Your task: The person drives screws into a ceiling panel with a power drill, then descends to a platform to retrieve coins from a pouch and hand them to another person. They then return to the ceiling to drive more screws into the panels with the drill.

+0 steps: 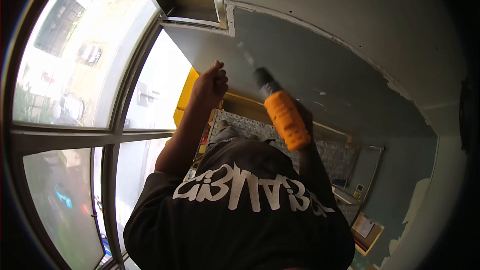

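Item 1. Right hand (306, 120): we logged it closed around the orange-handled tool (283, 117). It was mostly hidden behind the handle, with the fingers wrapped on the far side.

Item 2. Orange-handled tool: a ribbed orange handle led to a dark neck (262, 81). The working end (246, 56) was blurred, so we could not tell its shape. Its long axis ran up and to the left from the grip, with the butt end nearest us and the working end farthest from the palm, at or just off the grey-blue surface (320, 65).

Item 3. Left hand (212, 86): the fingers were curled shut and the knuckles were against the same surface. We could not tell whether anything sat inside the fist. It lay to the left of the grip, near the tool's working end and nearer to it than the right hand was.

Item 4. Surroundings: the window frame (112, 135) was left of both hands, and our black printed shirt (240, 220) was below the grip.
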Available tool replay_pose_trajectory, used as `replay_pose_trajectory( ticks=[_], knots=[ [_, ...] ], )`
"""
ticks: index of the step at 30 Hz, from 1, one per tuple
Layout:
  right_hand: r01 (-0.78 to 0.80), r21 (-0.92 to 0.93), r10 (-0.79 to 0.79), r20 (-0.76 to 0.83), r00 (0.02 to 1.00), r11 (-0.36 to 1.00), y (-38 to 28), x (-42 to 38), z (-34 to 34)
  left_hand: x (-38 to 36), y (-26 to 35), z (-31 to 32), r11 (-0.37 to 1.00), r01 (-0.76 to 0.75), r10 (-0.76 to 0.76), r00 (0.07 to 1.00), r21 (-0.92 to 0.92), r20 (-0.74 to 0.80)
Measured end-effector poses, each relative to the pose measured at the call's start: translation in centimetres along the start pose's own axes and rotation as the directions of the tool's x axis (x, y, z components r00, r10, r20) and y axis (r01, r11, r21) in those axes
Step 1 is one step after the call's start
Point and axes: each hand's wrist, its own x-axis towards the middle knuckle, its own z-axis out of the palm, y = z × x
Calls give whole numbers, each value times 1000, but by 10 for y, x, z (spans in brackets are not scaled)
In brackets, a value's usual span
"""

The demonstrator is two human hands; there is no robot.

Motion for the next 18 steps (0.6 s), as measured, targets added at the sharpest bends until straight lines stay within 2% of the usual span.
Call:
replay_pose_trajectory(
  ticks=[1,2,3,4,5,6,7,10,11,13,16,18],
  knots=[
    [240,-424,-185,169,968,873,5,-7,2,7,6,2,1000,-31,31,999,-8,16],
    [478,-702,-358,327,875,528,10,-13,4,12,11,3,997,-74,74,997,-32,28],
    [328,-506,-241,232,942,797,22,-18,5,15,14,2,992,-116,118,992,-57,39],
    [185,-253,-132,212,968,950,28,-18,8,13,17,11,985,-155,159,986,-80,49],
    [17,25,-22,190,982,1000,34,-19,11,10,20,20,984,-167,160,982,-60,-104],
    [-102,289,39,218,975,952,33,-19,14,9,22,24,984,-165,156,980,-67,-125],
    [-219,525,89,261,961,822,31,-19,17,8,23,26,984,-162,150,978,-76,-146],
    [-141,218,102,182,978,966,22,-20,22,12,28,19,989,-127,116,984,-77,-132],
    [-44,12,41,162,986,999,17,-22,26,14,31,15,991,-109,100,988,-72,-114],
    [140,-394,-85,153,985,908,8,-23,37,17,39,14,998,-40,38,997,-43,-64],
    [507,-544,-404,307,862,668,13,-9,44,29,53,7,999,45,-45,999,-5,4],
    [480,-621,-385,293,875,620,9,-9,56,38,63,8,997,68,-69,998,29,16]
  ],
)
